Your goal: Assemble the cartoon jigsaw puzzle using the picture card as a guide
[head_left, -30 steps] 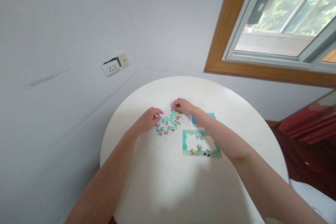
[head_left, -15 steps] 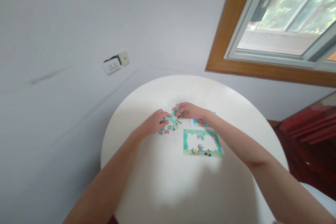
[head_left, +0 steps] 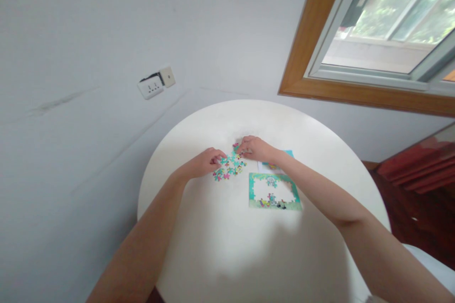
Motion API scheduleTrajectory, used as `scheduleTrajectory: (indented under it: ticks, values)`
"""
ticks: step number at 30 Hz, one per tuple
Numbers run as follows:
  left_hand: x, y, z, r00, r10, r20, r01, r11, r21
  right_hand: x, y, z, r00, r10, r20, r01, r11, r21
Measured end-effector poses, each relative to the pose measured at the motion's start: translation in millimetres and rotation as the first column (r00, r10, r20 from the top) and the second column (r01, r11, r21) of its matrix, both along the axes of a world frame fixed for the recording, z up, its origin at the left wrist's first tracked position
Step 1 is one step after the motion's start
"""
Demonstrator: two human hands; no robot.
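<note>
Loose jigsaw puzzle pieces (head_left: 232, 163), mostly teal with bits of pink and yellow, lie in a small pile on the white round table (head_left: 213, 241). At the pile's left edge is my left hand (head_left: 206, 162), its fingers bent and apart, with no piece visible in them. My right hand (head_left: 256, 148) reaches the pile's upper right, fingertips curved down onto pieces there; its grip is partly hidden. Just right of the pile lies a partly filled puzzle (head_left: 256, 203), with its border joined and white showing in the middle. My right forearm covers part of a picture card (head_left: 265, 169) behind it.
A white wall with a socket (head_left: 152, 87) rises behind and left of the table. To the right is a wood-framed window (head_left: 300, 80). Red fabric (head_left: 419, 165) hangs low at the right, and a white surface (head_left: 426, 265) shows beside the table's lower right edge.
My left hand has drawn back slightly left from the pile, and more loose pieces show. My right hand has stayed almost in place, shifting slightly upward.
</note>
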State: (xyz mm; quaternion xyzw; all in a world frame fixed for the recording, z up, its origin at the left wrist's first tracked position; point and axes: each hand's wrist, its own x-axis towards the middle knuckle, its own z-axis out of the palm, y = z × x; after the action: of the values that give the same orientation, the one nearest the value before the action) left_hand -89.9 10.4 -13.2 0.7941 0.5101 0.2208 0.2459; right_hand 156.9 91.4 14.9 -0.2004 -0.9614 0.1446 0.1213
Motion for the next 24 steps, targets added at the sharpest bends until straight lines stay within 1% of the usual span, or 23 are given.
scheduleTrajectory:
  ticks: [3, 5, 7, 13, 20, 24]
  values:
    - [-0.7, 0.6, -1.0, 1.0, 0.004, 0.006, -0.004, 1.0, -0.01, 3.3, -7.7, 3.4, 0.994, 0.097, -0.039, -0.099, 0.994, -0.036]
    - [-0.3, 1.1, -2.1, 1.0, 0.008, 0.005, -0.008, 1.0, -0.009, 6.3, -12.7, 3.7, 0.987, 0.156, -0.025, -0.157, 0.986, -0.052]
    - [0.6, 1.7, -3.2, 1.0, 0.009, 0.002, -0.009, 1.0, -0.004, 9.0, -16.9, 1.8, 0.983, 0.181, 0.004, -0.181, 0.982, -0.056]
    - [3.3, 2.4, -5.0, 1.0, 0.007, -0.004, -0.007, 1.0, 0.012, 11.0, -24.6, -6.9, 0.993, 0.116, 0.025, -0.115, 0.992, -0.042]
    - [3.2, 3.5, -7.2, 1.0, 0.013, -0.012, -0.013, 0.999, 0.03, 8.6, -28.0, -5.9, 0.987, 0.156, 0.027, -0.157, 0.987, 0.024]
    - [3.3, 3.1, -7.0, 1.0, 0.014, -0.013, -0.013, 0.999, 0.036, 6.4, -26.3, -10.2, 0.991, 0.134, 0.026, -0.135, 0.99, 0.045]
